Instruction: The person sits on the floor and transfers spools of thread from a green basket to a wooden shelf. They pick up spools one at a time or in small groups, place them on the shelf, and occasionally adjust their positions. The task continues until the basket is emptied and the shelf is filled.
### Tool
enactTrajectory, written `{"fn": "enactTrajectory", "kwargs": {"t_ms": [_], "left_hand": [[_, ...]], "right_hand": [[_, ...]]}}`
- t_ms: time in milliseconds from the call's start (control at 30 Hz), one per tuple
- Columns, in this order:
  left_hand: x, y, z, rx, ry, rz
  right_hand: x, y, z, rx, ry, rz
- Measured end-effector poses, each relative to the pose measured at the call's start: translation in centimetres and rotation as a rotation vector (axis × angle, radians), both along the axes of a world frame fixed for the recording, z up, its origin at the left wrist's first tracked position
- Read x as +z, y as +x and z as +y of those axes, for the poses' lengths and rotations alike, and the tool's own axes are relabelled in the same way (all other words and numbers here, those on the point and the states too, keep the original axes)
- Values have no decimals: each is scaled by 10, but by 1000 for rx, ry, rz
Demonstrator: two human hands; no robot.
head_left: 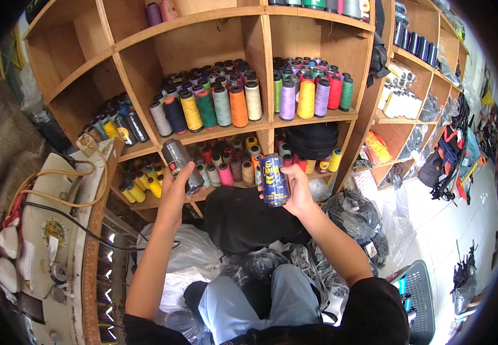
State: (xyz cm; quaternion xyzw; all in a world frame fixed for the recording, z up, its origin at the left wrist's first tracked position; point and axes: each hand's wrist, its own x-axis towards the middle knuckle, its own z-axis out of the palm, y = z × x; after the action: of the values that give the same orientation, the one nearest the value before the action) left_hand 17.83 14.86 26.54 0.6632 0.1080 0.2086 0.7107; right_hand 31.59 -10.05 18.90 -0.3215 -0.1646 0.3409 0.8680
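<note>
My left hand is closed around a dark grey thread spool, held tilted in front of the shelf. To its right, my right hand grips a thread spool with a blue and yellow label, nearly upright. The two spools are apart from each other. Behind them, a wooden shelf holds rows of thread spools in many colours, among them an orange spool and a yellow spool. More spools stand in the lower compartments, partly hidden by my hands.
Black cloth or bags and a white plastic bag lie below my hands. A sewing machine with cables is at the left. A dark basket stands at the lower right on white floor tiles. Another shelf is at the right.
</note>
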Motion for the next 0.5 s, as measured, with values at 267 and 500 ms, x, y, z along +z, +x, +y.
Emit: {"fn": "enactTrajectory", "kwargs": {"t_ms": [267, 500], "left_hand": [[38, -11, 22, 50, -59, -29], [100, 3, 42, 107, 60, -309]], "right_hand": [[58, 10, 10, -14, 4, -94], [123, 8, 32, -99, -93, -361]]}}
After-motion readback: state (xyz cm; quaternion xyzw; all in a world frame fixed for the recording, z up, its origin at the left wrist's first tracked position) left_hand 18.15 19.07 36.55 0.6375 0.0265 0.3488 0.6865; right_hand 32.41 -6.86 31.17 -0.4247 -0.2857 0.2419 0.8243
